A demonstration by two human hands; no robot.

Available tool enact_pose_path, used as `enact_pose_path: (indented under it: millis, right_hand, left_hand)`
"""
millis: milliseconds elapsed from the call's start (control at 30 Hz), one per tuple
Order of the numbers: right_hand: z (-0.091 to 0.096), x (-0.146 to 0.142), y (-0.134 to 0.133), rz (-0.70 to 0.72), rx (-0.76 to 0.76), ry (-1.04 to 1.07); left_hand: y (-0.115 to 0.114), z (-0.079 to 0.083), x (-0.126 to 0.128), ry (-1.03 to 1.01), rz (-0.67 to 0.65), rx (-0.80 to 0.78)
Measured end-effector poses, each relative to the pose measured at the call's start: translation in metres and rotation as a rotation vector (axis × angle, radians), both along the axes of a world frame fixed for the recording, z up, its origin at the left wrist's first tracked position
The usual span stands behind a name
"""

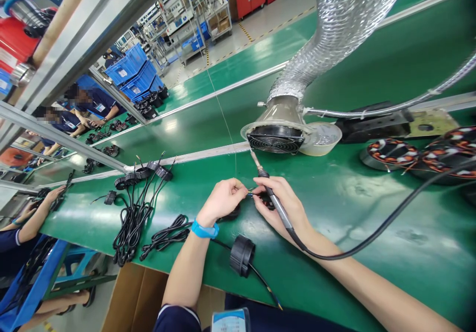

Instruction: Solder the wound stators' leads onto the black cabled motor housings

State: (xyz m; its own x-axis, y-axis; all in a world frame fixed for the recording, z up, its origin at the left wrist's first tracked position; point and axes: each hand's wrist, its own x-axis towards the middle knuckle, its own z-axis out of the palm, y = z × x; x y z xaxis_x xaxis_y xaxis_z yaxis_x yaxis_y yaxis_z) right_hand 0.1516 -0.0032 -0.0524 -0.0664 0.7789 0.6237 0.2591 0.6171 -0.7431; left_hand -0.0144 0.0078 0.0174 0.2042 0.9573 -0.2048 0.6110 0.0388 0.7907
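Note:
My left hand [223, 199], with a blue wristband [205, 230], pinches a thin wire end over a small black part [231, 214] on the green belt [334, 213]. My right hand [282, 204] grips a soldering iron [265, 181] like a pen, its tip pointing up and away towards the fume fan [275, 138]. The iron's black cord [372, 233] runs off to the right. Both hands meet at the thin wire between them. A black round part [241, 255] with a cable lies near my left forearm.
A silver flexible duct [334, 29] feeds the fan. Wound copper stators [390, 152] sit at the right. Bundles of black cables with ring parts [136, 213] lie to the left. Other workers' hands [52, 195] reach onto the belt at far left. A cardboard box [137, 297] stands below the belt edge.

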Motion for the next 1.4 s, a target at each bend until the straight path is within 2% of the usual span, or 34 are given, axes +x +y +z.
enact_pose_path:
  millis: [233, 433, 633, 767, 900, 1133, 1233, 1400]
  right_hand:
    - [-0.005, 0.001, 0.007, -0.094, -0.099, 0.026]
    - [-0.004, 0.000, 0.005, -0.102, -0.087, 0.028]
    - [0.013, 0.012, -0.010, -0.171, -0.065, 0.084]
    - [0.009, 0.029, -0.025, -0.263, -0.017, 0.112]
    - [0.002, 0.036, -0.031, -0.218, 0.016, 0.096]
    - [0.008, 0.031, -0.029, -0.142, 0.029, 0.103]
    - [0.006, 0.030, -0.030, -0.112, -0.020, 0.132]
    - [-0.001, 0.028, -0.032, -0.096, -0.243, 0.238]
  left_hand:
    - [0.001, -0.004, -0.005, -0.123, 0.021, -0.047]
    - [-0.001, -0.005, 0.000, -0.022, -0.004, -0.034]
    - [-0.003, -0.002, 0.004, 0.035, 0.008, -0.006]
    - [-0.004, -0.003, 0.004, 0.040, 0.015, -0.006]
    - [-0.005, -0.006, 0.003, 0.032, 0.023, -0.008]
    - [-0.006, -0.007, 0.004, 0.041, 0.044, -0.006]
    - [-0.006, -0.006, 0.004, 0.043, 0.059, -0.010]
    - [-0.006, -0.006, 0.004, 0.025, 0.062, -0.017]
